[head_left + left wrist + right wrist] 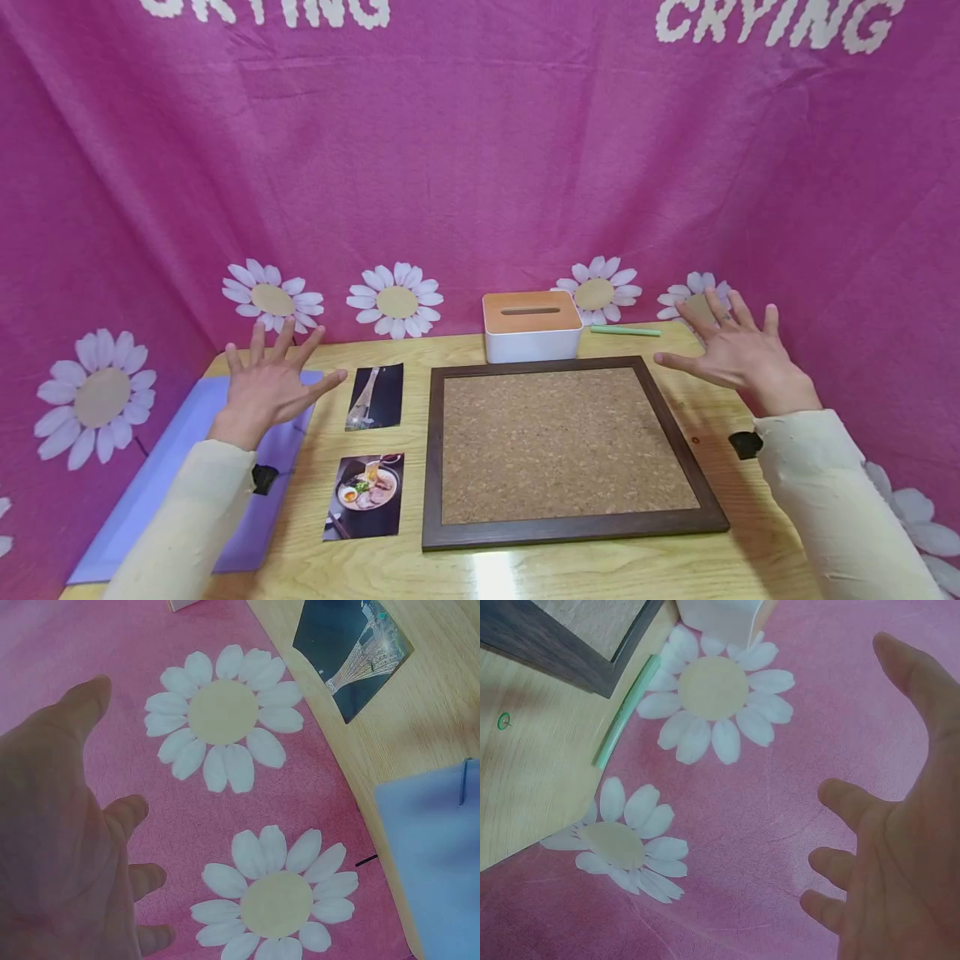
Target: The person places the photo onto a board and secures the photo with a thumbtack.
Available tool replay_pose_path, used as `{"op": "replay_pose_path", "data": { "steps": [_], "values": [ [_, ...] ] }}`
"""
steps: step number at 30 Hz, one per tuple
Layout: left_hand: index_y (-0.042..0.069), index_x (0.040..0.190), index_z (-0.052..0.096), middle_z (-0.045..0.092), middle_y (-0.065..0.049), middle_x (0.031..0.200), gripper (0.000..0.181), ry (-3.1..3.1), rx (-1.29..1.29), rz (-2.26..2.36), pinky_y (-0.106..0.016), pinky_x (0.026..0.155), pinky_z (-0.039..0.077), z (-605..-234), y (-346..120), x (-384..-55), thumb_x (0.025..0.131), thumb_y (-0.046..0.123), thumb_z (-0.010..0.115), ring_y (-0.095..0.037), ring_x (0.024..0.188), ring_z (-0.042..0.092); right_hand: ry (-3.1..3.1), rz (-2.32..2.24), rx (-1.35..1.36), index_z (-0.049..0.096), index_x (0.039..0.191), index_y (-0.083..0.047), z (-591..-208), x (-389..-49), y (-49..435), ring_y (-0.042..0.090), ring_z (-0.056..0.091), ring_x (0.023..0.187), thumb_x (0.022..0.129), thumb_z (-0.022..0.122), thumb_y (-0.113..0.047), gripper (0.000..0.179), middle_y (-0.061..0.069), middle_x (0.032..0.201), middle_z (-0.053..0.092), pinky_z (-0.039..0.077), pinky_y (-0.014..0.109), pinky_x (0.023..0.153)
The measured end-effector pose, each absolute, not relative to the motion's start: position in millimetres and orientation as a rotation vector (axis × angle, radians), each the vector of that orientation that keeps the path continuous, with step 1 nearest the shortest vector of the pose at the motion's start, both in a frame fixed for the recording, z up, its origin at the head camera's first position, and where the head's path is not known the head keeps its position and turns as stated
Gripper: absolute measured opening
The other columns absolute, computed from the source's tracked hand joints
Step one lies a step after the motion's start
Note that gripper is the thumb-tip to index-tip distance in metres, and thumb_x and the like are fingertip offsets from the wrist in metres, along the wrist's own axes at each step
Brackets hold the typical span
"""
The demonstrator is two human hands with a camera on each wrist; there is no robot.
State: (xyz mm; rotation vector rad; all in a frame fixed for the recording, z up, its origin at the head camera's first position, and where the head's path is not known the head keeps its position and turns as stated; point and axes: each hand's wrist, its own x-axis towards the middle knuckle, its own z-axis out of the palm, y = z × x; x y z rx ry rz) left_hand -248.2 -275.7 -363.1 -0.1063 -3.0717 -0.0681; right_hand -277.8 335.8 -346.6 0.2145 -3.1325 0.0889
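Observation:
My left hand (pixel 266 387) is held up with its fingers spread and holds nothing. In the head view it overlaps the far part of a purple folder (pixel 277 500) with an elastic cord. My right hand (pixel 742 358), also spread and holding nothing, is raised right of a cork board (pixel 562 450) in a dark wooden frame. Two photo prints lie between the folder and the board: a lit tower print (pixel 384 400) farther back, a noodle bowl print (pixel 367 496) nearer. By the board's right side is a tiny pin-like thing (pixel 505 721).
Behind the board stands a white tissue box (pixel 532 344) with a wooden lid. A thin green stick-like thing (pixel 625 331) lies along the back edge. Pink cloth (pixel 480 183) with daisies and lettering encloses the wooden table (pixel 390 571) at the back and sides.

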Motion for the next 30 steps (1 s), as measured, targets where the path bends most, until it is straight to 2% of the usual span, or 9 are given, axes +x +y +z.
{"op": "replay_pose_path", "data": {
  "steps": [7, 12, 16, 22, 27, 30],
  "values": [
    [0.023, 0.161, 0.017, 0.003, -0.021, 0.168, 0.093, -3.082, -0.104, -0.069, -0.078, 0.111, -0.005, -365.5, -276.1, -249.9, 0.089, 0.08, 0.035, -0.055, 0.149, -0.004, -3.126, 0.098, 0.252, 0.012, 0.162, -0.02, -347.4, -277.5, 337.0, 0.051, -0.008, 0.151, 0.086, 0.041, -0.082, 0.102, 0.025, 0.166, -0.004, -0.01, 0.08, 0.106],
    [0.02, 0.161, 0.016, 0.004, -0.022, 0.167, 0.091, -3.098, -0.121, -0.079, -0.075, 0.114, -0.002, -368.1, -275.7, -251.5, 0.092, 0.078, 0.033, -0.055, 0.15, 0.0, -3.15, 0.133, 0.277, 0.007, 0.162, -0.019, -348.1, -276.9, 338.7, 0.055, 0.0, 0.149, 0.088, 0.041, -0.081, 0.102, 0.026, 0.165, -0.002, -0.005, 0.079, 0.109],
    [0.017, 0.161, 0.019, 0.013, -0.026, 0.165, 0.088, -3.09, -0.159, -0.068, -0.074, 0.115, 0.008, -370.2, -275.5, -254.0, 0.095, 0.074, 0.033, -0.055, 0.149, 0.007, -3.163, 0.12, 0.303, 0.008, 0.162, -0.019, -348.8, -277.6, 339.7, 0.059, 0.008, 0.146, 0.091, 0.041, -0.077, 0.098, 0.027, 0.165, 0.003, 0.004, 0.079, 0.109],
    [0.009, 0.158, 0.025, 0.026, -0.031, 0.159, 0.082, -3.058, -0.243, -0.097, -0.065, 0.118, 0.021, -373.9, -275.9, -257.4, 0.099, 0.064, 0.038, -0.054, 0.146, 0.022, -3.154, 0.085, 0.343, 0.02, 0.16, -0.014, -352.0, -283.5, 342.2, 0.06, 0.017, 0.143, 0.094, 0.043, -0.071, 0.09, 0.031, 0.162, 0.016, 0.02, 0.077, 0.108],
    [0.012, 0.158, 0.027, 0.033, -0.03, 0.156, 0.077, -3.055, -0.229, -0.222, -0.069, 0.109, 0.033, -378.8, -275.9, -258.9, 0.1, 0.06, 0.042, -0.055, 0.142, 0.029, -3.16, 0.155, 0.337, 0.027, 0.157, -0.012, -357.4, -288.8, 346.1, 0.063, 0.027, 0.137, 0.094, 0.046, -0.069, 0.086, 0.033, 0.157, 0.028, 0.032, 0.079, 0.097],
    [0.01, 0.156, 0.031, 0.037, -0.029, 0.155, 0.074, -3.036, -0.227, -0.309, -0.07, 0.105, 0.036, -383.0, -275.2, -259.6, 0.1, 0.056, 0.046, -0.054, 0.14, 0.033, -3.15, 0.207, 0.335, 0.032, 0.155, -0.011, -362.9, -290.8, 349.4, 0.062, 0.037, 0.132, 0.096, 0.048, -0.063, 0.08, 0.032, 0.153, 0.036, 0.038, 0.078, 0.091]
  ]
}}
